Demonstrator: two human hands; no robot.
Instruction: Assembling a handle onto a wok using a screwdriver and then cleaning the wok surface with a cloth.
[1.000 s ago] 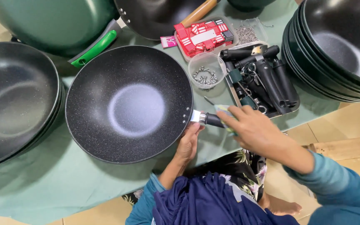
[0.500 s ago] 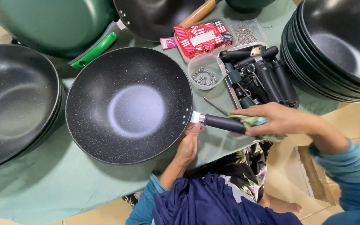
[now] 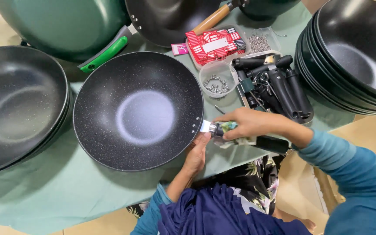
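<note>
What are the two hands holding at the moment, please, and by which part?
The black speckled wok: the left hand steadies its rim beside the handle joint, and the right hand grips its black handle near the pan.

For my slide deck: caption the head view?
Right hand grips the handle of a black wok; left hand steadies its rim.
</note>
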